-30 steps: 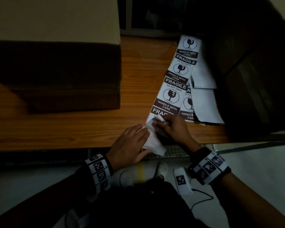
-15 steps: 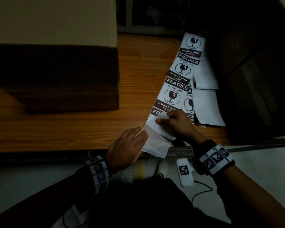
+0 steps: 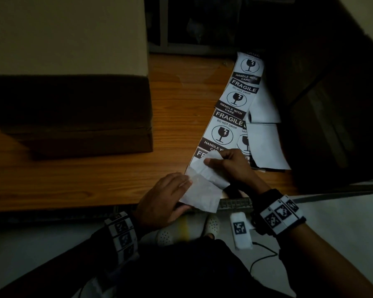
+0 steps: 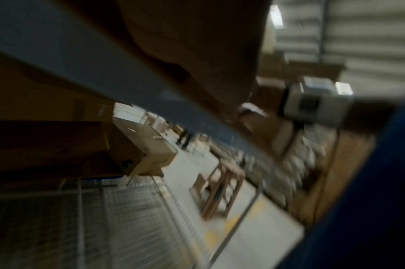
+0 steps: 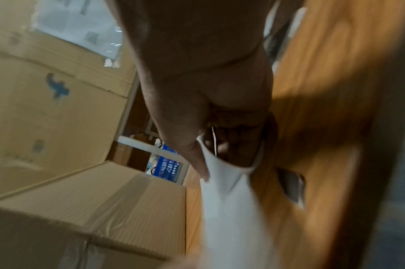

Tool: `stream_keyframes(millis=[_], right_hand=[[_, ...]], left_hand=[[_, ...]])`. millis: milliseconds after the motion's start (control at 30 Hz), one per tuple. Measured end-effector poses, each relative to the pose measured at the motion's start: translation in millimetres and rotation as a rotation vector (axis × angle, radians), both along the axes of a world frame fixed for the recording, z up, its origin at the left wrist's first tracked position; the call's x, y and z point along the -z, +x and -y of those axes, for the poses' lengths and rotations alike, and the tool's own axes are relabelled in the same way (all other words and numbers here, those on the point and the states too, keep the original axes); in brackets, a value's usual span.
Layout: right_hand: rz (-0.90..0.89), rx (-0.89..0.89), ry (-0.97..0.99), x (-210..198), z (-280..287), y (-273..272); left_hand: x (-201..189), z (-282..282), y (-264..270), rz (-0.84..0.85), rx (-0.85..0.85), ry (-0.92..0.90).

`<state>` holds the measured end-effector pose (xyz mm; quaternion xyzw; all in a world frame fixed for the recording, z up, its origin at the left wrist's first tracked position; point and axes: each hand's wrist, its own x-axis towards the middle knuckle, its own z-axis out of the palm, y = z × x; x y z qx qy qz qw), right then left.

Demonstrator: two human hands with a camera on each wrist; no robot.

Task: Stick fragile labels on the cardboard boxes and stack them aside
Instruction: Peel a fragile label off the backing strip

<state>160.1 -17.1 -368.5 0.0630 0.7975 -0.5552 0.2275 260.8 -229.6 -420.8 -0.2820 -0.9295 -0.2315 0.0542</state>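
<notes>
On the desk (image 3: 121, 181) the biggest thing was the cardboard box (image 3: 69, 82) at my far left, its lit top bare of any label as far as I could see, so I judged the sticking and the stacking were both yet to do. To its right the strip of fragile labels (image 3: 235, 108) ran away from me across the wood, several printed ones unpeeled on it, with blank white sheets (image 3: 265, 143) lying against its right side. At the near end of the strip my right hand (image 3: 230, 164) pinched the lifted corner of one label (image 3: 205, 166), white back turned up, partly free of the backing. My left hand (image 3: 166, 196) lay with straight fingers flat on the backing paper (image 3: 200, 194) at the desk's edge, pressing it down. I reckoned this label was only half peeled, and the box stood well apart from it.
</notes>
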Motion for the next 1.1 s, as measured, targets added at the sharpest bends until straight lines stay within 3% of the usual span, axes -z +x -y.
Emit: stream_keyframes(millis=[133, 200, 267, 367, 467, 700, 767, 867, 1100], right_hand=[[-0.171, 0.039, 0.056, -6, 1, -7], [-0.274, 0.023, 0.127, -6, 4, -6], [-0.354, -0.011, 0.201, -5, 9, 1], [-0.392, -0.026, 0.207, -2, 16, 9], [-0.311, -0.046, 0.117, -10, 15, 9], [0.328, -0.228, -0.348, -36, -28, -27], [0.412, -0.212, -0.432, -44, -38, -37], [0.309, -0.167, -0.271, -55, -33, -38], [-0.255, -0.23, 0.239, -22, 20, -9]], left_hand=[[-36, -6, -1, 0.295, -0.4, 0.609], [-52, -18, -14, 0.469, -0.584, 0.807], [-59, -28, -34, 0.659, -0.64, 0.925], [-50, -35, -55, 0.846, -0.613, 0.985], [-44, -33, -62, 0.846, -0.629, 1.005], [-51, -30, -66, 0.921, -0.596, 1.007], [-52, -27, -67, 0.924, -0.626, 1.003], [-51, -26, -68, 0.92, -0.618, 0.96], [-44, -29, -61, 0.859, -0.56, 0.959]])
